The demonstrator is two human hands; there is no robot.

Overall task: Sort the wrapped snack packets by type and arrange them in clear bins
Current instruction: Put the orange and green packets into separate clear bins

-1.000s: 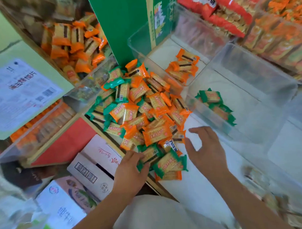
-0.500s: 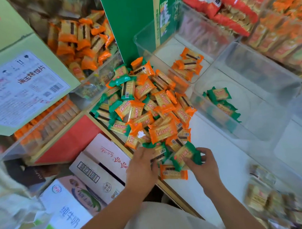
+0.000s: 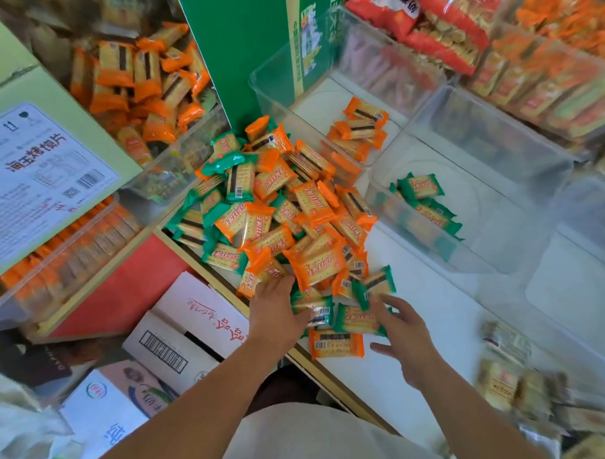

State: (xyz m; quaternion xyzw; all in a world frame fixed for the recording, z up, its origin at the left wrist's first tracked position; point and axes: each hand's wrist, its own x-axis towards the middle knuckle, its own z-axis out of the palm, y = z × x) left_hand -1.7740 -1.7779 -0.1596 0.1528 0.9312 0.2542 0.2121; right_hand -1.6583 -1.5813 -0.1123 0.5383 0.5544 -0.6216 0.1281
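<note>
Left hand (image 3: 276,316) lies straight-fingered on the near edge of the packet pile (image 3: 287,223); right hand (image 3: 406,332), spread and empty, hovers beside a green packet (image 3: 355,322) on the tabletop (image 3: 416,287).

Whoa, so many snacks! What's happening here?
A person is sorting a mixed pile of orange and green snack packets on a white counter. Their left hand rests on the pile's near edge. Their right hand, fingers spread, reaches over a green packet beside it. One clear bin holds a few orange packets, and the next bin holds a few green packets. Most packets are not yet sorted.
</note>
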